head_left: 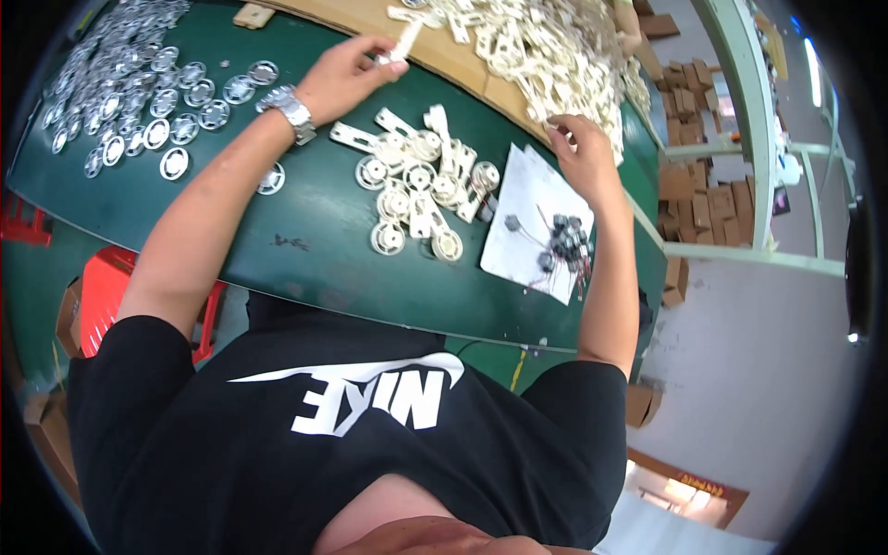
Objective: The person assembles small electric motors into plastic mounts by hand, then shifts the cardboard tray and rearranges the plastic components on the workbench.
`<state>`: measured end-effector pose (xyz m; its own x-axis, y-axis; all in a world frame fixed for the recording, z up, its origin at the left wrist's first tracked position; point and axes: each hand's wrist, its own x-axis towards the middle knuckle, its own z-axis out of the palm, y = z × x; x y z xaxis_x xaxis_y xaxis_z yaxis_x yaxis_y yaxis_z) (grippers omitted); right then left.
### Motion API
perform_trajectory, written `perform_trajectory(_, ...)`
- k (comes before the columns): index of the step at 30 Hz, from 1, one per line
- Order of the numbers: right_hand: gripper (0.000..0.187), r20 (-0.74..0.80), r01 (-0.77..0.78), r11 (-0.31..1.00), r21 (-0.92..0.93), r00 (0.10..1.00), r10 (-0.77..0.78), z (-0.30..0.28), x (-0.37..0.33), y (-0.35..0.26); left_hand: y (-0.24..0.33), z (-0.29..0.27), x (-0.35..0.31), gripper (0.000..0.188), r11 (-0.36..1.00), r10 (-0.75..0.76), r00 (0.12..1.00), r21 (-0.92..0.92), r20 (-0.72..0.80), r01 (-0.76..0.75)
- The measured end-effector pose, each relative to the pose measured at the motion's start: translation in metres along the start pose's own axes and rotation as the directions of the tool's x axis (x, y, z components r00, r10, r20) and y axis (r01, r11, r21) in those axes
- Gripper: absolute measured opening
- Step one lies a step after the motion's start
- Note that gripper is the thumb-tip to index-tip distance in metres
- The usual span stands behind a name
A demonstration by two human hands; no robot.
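Note:
My left hand [350, 81], with a metal watch on its wrist, pinches a long cream plastic part [405, 43] between thumb and fingers over the cardboard's near edge. Further right, my right hand [585, 159] reaches to the near edge of a large heap of cream plastic parts [504, 46]. Its fingertips are bent together there, and what they hold, if anything, cannot be made out. Between my forearms lies a smaller cluster of cream arm-shaped parts [421, 199], several with round silver-rimmed discs on their ends.
Many silver rimmed discs [164, 102] spread over the green table [305, 227] at the left. A white sheet [504, 245] under my right forearm bears small dark wired components [569, 242]. Cardboard [453, 72] lies under the heap. A red stool [106, 291] stands left; a green post [763, 139] rises right.

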<state>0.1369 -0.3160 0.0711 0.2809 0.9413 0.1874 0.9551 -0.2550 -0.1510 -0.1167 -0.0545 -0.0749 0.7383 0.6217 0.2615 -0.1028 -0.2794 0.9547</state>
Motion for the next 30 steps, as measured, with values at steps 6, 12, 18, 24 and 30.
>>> perform_trajectory(6,0.023,0.414,-0.155,0.987,-0.041,0.896,0.158,-0.02,-0.083,0.015,-0.004,-0.009,0.003,0.044,0.999,-0.053,0.995,0.005,0.082,0.053)
perform_trajectory(12,0.026,0.198,-0.089,0.99,-0.108,0.974,0.109,0.005,-0.121,0.007,0.004,-0.007,0.002,0.044,1.0,-0.013,0.993,-0.015,0.114,0.015)
perform_trajectory(18,0.038,0.108,-0.033,0.993,0.117,0.994,0.02,0.011,-0.124,-0.039,0.023,-0.009,-0.005,0.042,0.993,-0.018,0.993,-0.114,0.115,0.031)
perform_trajectory(24,0.031,0.332,-0.297,0.918,0.263,0.921,0.203,0.029,-0.113,-0.025,0.049,0.008,-0.011,0.042,0.961,-0.053,0.978,-0.255,0.201,0.104)
perform_trajectory(30,0.02,0.038,-0.118,0.982,0.149,0.993,0.113,-0.014,-0.08,-0.04,0.064,0.012,-0.02,0.051,0.784,-0.057,0.924,-0.556,0.379,0.277)
